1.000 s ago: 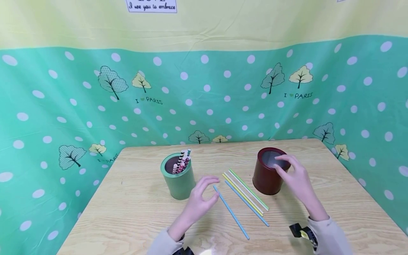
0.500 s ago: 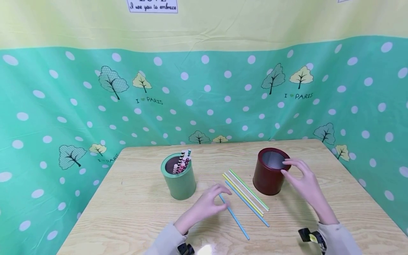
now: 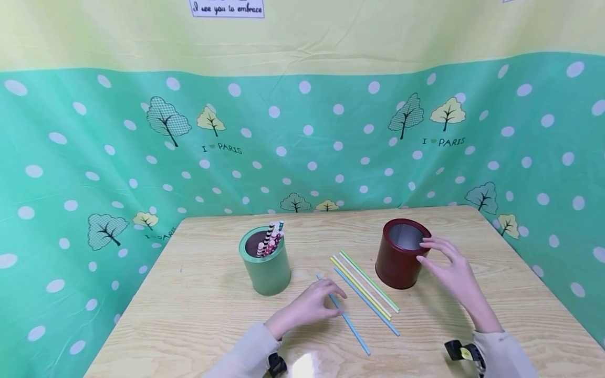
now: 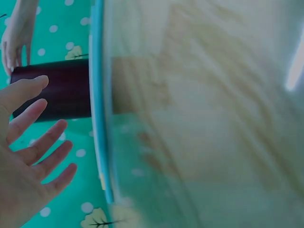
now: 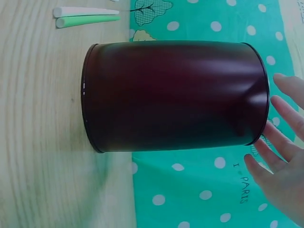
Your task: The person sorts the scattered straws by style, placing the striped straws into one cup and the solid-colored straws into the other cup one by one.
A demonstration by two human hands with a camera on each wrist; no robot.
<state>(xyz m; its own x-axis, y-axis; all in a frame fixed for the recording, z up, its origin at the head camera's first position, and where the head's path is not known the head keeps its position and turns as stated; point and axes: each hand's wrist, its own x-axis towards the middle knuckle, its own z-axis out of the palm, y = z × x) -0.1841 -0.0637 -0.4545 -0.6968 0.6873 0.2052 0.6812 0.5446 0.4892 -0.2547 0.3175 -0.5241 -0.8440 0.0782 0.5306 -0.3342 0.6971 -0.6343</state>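
Left hand (image 3: 309, 307): lower than half a second ago, relaxed fingers (image 3: 336, 292) now resting on the light blue straw (image 3: 344, 315), not yet grasping it.
Light blue straw: flat on the surface (image 3: 203, 310), under those fingers.
Right hand (image 3: 451, 273): released, fingers spread beside the dark red cup (image 3: 399, 254), barely shifted.

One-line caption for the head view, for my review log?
Left hand touches a blue straw on the table; right hand beside the dark red cup.
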